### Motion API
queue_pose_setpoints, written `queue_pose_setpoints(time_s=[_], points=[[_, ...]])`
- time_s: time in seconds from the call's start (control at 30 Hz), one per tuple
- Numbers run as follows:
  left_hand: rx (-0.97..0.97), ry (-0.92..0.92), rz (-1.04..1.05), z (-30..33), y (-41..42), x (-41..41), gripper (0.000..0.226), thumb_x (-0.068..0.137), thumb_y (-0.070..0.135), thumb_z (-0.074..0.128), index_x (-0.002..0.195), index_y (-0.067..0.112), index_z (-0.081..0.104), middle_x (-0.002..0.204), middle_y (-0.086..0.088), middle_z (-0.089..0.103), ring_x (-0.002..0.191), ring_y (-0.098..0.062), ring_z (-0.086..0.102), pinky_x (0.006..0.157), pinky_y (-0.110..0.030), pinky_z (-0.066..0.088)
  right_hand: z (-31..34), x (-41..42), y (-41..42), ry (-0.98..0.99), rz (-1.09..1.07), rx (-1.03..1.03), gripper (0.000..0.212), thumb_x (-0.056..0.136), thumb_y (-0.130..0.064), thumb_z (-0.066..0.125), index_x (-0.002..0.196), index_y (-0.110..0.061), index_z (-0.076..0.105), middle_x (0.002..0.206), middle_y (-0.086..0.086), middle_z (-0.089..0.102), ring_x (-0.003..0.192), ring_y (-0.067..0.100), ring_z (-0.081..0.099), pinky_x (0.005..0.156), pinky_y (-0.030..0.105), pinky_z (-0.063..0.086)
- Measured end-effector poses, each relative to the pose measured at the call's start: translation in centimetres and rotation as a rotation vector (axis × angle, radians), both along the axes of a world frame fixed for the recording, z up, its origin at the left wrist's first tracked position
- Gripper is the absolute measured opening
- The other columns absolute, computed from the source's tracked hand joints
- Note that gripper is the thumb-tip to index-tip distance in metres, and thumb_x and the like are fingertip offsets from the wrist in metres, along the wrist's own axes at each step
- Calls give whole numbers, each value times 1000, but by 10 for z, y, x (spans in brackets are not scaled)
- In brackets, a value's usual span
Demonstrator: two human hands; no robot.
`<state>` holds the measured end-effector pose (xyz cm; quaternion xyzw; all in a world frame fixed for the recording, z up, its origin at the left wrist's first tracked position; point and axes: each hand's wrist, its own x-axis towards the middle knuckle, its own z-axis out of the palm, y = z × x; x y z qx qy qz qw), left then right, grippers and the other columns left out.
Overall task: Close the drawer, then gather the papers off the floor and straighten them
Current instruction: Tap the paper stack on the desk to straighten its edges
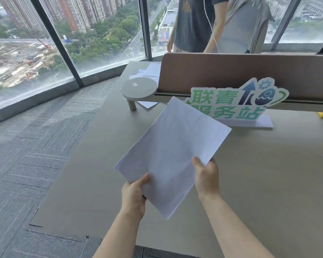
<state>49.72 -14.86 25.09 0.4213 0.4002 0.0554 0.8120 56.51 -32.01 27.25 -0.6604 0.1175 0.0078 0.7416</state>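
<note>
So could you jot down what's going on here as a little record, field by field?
held item: stack of papers, above the desk
left hand: grips the stack's near-left edge
right hand: grips the stack's right edge
stack state: tilted, edges roughly aligned
desk: grey, mostly bare near the hands
sign: green lettering, upright behind the stack
round stand: far left of desk, loose sheets beside and under it
floor: no papers visible on the carpet

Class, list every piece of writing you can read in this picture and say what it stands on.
"联青" on the top row of the green cut-out sign standing on the desk.
"服务站" on its bottom row; the first character is partly hidden by the held papers.
The papers look blank from here.
</note>
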Motion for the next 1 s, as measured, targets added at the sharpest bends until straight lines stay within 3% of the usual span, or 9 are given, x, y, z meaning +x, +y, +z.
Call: queue_pose_setpoints(time_s=[0.2,0.33,0.43,0.57,0.67,0.8,1.0], points=[[51,-65,13,8,44,-3,57,67,9,76,122,14,60,103,-4,72,92,-26,66,72,-34,52,9,18,4,7,98,-10,25,94,-1,53,107,-15,70,104,1,75,97,18,71,86,35,56],[198,-37,-273,17,90,-3,68,54,24,86,119,21,64,96,-3,75,83,-21,70,73,-35,53,11,32,10,12,214,-12,26,94,2,53,106,-10,72,100,2,78,90,17,74,74,29,57],[265,-14,-509,21,115,0,86,42,48,92,121,26,65,106,-5,75,87,-21,71,72,-33,52,9,41,24,29,285,-25,28,93,4,54,103,-13,74,96,-3,79,88,14,74,70,23,55],[218,-78,-615,19,139,6,54,73,38,77,123,20,64,116,-8,72,106,-29,69,86,-39,54,0,48,58,71,326,-24,28,92,4,55,107,-12,72,101,2,78,94,20,74,80,35,56],[251,-81,-534,10,160,12,31,88,19,68,118,12,65,110,-13,73,95,-30,72,77,-37,57,-10,54,88,96,317,-24,27,89,5,57,102,-12,72,102,6,78,95,25,73,84,41,57],[259,-54,-445,-9,199,19,42,75,22,69,114,6,64,107,-19,73,85,-29,71,75,-38,58,-20,63,132,138,308,-32,25,89,4,58,99,-13,72,96,3,79,89,23,75,81,41,59],[253,-44,-391,-30,258,27,32,77,16,69,106,5,65,102,-21,74,79,-28,71,70,-37,58,-37,72,200,206,282,-56,19,93,-4,59,103,-15,70,95,-1,78,85,19,74,77,36,58]])
